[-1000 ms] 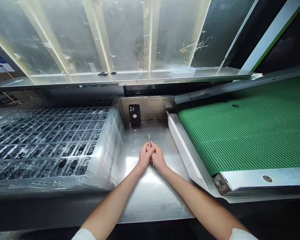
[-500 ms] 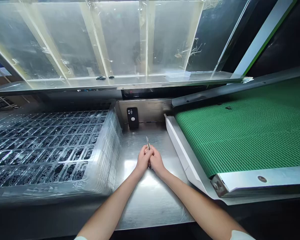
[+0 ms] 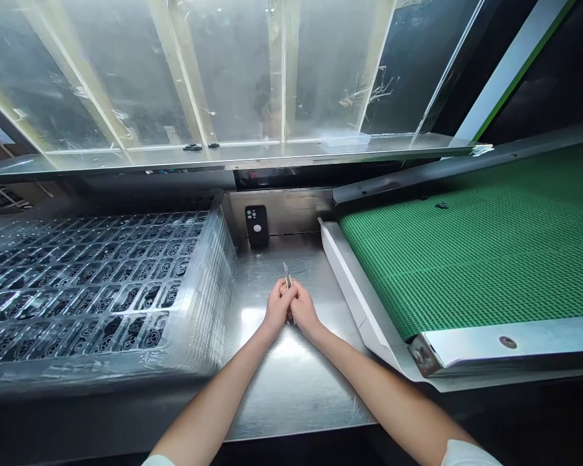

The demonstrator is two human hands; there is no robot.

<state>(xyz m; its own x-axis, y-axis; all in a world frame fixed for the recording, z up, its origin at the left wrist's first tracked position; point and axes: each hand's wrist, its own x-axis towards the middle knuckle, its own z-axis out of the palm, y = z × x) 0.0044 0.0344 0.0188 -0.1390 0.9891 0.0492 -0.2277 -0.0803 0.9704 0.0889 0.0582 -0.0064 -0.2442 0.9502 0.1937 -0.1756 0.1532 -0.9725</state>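
Note:
Both my left hand [image 3: 277,307] and my right hand [image 3: 305,308] are closed together around a slim utility knife [image 3: 287,274]. Its pointed metal blade sticks up and away from me between the thumbs; most of the handle is hidden, with a bit of its lower end showing below the fingers. The hands are over the middle of a bare steel worktop [image 3: 267,388]. Beyond them a black phone case [image 3: 257,226], with camera cutouts and a round pale spot, leans upright against the steel back wall.
At left stands a tall stack of clear plastic trays [image 3: 194,323] with small black parts in the pockets. To the right, behind a white guard rail [image 3: 352,291], runs a green conveyor belt [image 3: 471,265] carrying a few black parts [image 3: 442,205]. A metal shelf [image 3: 252,155] crosses above.
The view has tipped slightly, so the whole scene sits a little higher in the frame. My hands keep the same hold on the utility knife.

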